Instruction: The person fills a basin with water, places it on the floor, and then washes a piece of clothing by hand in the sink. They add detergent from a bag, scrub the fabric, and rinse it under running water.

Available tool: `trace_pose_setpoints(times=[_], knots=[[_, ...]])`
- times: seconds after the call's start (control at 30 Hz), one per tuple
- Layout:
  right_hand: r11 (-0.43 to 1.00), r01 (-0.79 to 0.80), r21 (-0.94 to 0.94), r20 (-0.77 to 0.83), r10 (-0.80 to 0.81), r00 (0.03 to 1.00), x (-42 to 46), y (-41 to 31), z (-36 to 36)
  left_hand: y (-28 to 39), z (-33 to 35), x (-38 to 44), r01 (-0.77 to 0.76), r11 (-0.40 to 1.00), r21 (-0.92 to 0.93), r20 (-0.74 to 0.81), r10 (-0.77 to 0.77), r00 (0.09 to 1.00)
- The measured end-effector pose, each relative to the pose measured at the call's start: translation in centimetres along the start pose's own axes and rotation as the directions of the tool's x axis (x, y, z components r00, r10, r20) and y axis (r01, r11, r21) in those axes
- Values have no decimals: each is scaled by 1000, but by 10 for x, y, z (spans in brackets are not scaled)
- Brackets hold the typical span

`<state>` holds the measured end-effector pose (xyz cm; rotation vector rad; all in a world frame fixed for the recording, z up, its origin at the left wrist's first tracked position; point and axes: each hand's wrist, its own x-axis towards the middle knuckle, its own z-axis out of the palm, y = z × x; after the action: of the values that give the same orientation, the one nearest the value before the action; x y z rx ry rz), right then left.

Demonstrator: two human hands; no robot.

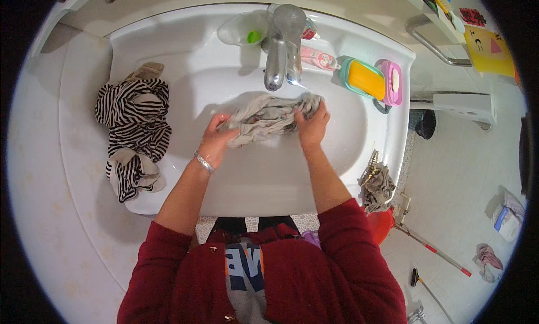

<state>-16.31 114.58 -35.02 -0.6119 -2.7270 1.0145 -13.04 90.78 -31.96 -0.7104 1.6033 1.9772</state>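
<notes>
A wet, pale patterned cloth (265,118) is stretched sideways between my two hands above the basin of a white washbasin (261,197). My left hand (214,141) grips its left end, thumb on top. At the other end, my right hand (313,124) has its fingers closed around a bunched part. Just beyond the cloth stands a chrome faucet (278,50), its spout pointing at the basin. I cannot tell whether water is running from it.
Black-and-white striped clothing (139,122) lies on the left ledge. Yellow soap (366,80) in a green dish, a pink soap dish (393,84), a pink tube (318,58) and a clear cup (242,29) line the back. A crumpled grey-brown cloth (379,189) rests at the front right corner.
</notes>
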Motion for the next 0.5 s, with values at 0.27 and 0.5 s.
trace_pose_setpoints(times=[0.27, 0.5], knots=[[343, -667, 661, 716, -24, 697, -68, -79, 24, 8, 2, 27, 291, 883, -368, 136, -259, 956], [952, -115, 283, 359, 6, 933, -79, -87, 34, -22, 10, 37, 147, 863, -483, 190, -61, 980]])
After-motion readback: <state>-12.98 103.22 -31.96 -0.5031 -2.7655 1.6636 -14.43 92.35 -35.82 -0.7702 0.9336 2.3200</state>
